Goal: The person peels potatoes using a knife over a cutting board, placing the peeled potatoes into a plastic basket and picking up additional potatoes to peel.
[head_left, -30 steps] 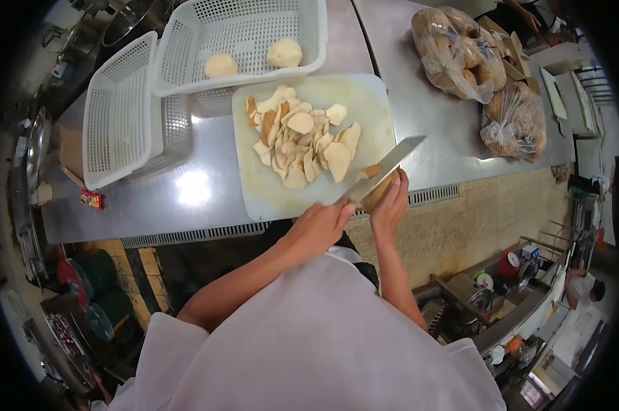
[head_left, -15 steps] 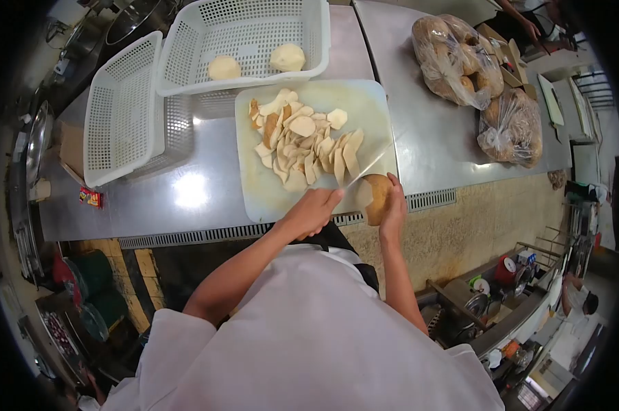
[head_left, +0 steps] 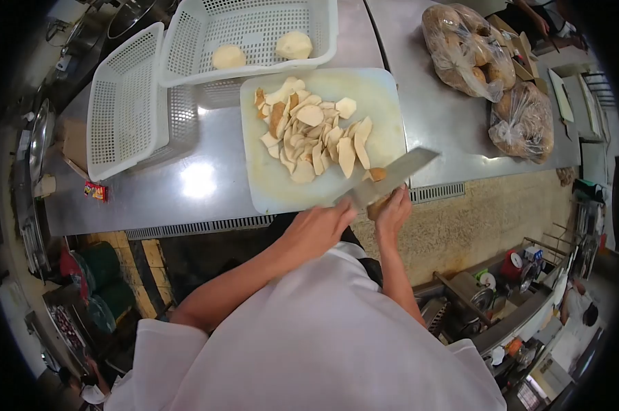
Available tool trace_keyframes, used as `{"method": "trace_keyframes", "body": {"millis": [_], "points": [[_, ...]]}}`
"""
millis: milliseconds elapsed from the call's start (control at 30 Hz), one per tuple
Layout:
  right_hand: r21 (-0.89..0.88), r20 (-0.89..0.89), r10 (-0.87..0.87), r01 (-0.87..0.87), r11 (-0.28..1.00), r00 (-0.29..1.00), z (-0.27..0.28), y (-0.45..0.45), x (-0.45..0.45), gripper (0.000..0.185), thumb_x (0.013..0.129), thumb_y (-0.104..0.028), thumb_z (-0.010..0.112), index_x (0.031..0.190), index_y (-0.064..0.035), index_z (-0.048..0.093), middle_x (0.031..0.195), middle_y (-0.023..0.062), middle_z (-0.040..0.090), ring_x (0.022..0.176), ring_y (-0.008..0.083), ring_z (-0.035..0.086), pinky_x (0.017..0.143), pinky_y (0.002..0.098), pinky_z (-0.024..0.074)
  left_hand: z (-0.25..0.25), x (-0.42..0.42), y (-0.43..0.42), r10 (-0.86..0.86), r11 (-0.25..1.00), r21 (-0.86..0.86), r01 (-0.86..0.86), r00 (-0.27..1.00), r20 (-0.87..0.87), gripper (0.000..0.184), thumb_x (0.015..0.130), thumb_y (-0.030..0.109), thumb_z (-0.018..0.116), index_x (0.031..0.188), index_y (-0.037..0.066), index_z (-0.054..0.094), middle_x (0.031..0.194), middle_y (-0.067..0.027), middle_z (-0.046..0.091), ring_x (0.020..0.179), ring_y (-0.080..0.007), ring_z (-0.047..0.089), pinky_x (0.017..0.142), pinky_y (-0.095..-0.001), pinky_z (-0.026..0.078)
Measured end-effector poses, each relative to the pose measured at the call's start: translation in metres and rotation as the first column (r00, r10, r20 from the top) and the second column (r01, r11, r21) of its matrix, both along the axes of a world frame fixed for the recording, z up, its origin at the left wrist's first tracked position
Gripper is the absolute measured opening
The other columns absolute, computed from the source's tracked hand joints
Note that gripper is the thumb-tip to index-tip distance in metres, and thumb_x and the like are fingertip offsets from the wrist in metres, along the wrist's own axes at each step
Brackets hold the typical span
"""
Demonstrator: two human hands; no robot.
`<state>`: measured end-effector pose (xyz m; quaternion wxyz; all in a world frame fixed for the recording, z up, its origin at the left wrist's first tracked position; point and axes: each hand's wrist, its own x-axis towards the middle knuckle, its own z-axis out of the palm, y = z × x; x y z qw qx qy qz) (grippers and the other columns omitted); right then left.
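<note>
My left hand (head_left: pixel 323 226) grips the handle of a broad-bladed kitchen knife (head_left: pixel 412 164), its blade slanting up to the right. My right hand (head_left: pixel 394 211) is closed around a brown-skinned tuber (head_left: pixel 376 209), just off the near right corner of the cutting board (head_left: pixel 268 195). The blade lies across the tuber and hides most of it. A small brown piece (head_left: pixel 376 175) shows just beyond the blade; I cannot tell whether it is still attached. Pale slices of peel (head_left: pixel 316 137), some with brown skin, lie heaped on the board.
Two peeled tubers (head_left: pixel 294 46) sit in a white perforated basket (head_left: pixel 248 74) behind the board. Another white basket (head_left: pixel 128 109) stands to its left. Plastic bags of brown tubers (head_left: pixel 470 55) rest at the right. A red packet (head_left: pixel 95 191) lies near the left edge of the steel table (head_left: pixel 152 205).
The knife has swung so its flat blade now faces up and covers the tuber, which was in plain view with a pale peeled patch. The whole view has shifted slightly.
</note>
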<state>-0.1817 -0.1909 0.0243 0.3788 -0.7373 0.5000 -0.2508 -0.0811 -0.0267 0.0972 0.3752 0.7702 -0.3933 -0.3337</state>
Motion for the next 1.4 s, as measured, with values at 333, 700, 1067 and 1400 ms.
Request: {"method": "trace_keyframes", "body": {"millis": [333, 700, 1067, 1400], "points": [[0.050, 0.068, -0.003, -0.001, 0.999, 0.998, 0.008, -0.005, -0.001, 0.053, 0.109, -0.035, 0.041, 0.121, 0.0085, 0.068, 0.101, 0.0235, 0.073, 0.092, 0.0313, 0.068, 0.085, 0.0417, 0.0515, 0.003, 0.013, 0.021, 0.050, 0.986, -0.155, -0.055, 0.998, -0.035, 0.046, 0.113, 0.032, 0.039, 0.103, -0.006, 0.061, 0.067, -0.0221, 0.061, 0.055, -0.0418, 0.058, 0.057, -0.0472, 0.050], [0.447, 0.136, -0.222, 0.140, 0.883, 0.966, -0.035, -0.055, -0.024, 0.061, 0.105, -0.053, 0.050, 0.125, 0.0017, 0.068, 0.111, 0.0201, 0.071, 0.100, 0.0285, 0.067, 0.085, 0.0411, 0.0536, -0.090, 0.040, -0.048, 0.193, 0.979, 0.119, -0.165, 0.569, -0.799, 0.059, 0.109, 0.055, 0.045, 0.082, 0.003, 0.051, 0.056, -0.0047, 0.052, 0.037, -0.0132, 0.049, 0.032, -0.0287, 0.040], [0.572, 0.153, 0.180, -0.236, 0.786, 0.972, 0.024, -0.051, -0.019, 0.081, 0.073, -0.011, 0.086, 0.143, -0.0071, 0.048, 0.125, 0.0164, 0.065, 0.116, 0.0284, 0.065, 0.092, 0.0385, 0.0572, -0.056, 0.055, 0.012, 0.342, 0.934, 0.279, -0.222, 0.777, -0.528, 0.061, 0.110, 0.051, 0.042, 0.091, -0.003, 0.062, 0.056, -0.0024, 0.052, 0.040, -0.0106, 0.050, 0.035, -0.0288, 0.040], [-0.067, -0.421, 0.457, -0.529, 0.846, 0.784, 0.018, -0.048, -0.007, 0.074, 0.066, -0.014, 0.086, 0.132, -0.0024, 0.056, 0.119, 0.0232, 0.066, 0.111, 0.0450, 0.063, 0.094, 0.0493, 0.0539, 0.058, 0.019, 0.052, -0.115, 0.964, 0.242, 0.112, 0.993, -0.002, 0.047, 0.110, 0.037, 0.043, 0.136, 0.001, 0.057, 0.074, -0.0296, 0.066, 0.072, -0.0496, 0.067, 0.069, -0.0557, 0.055]]}}
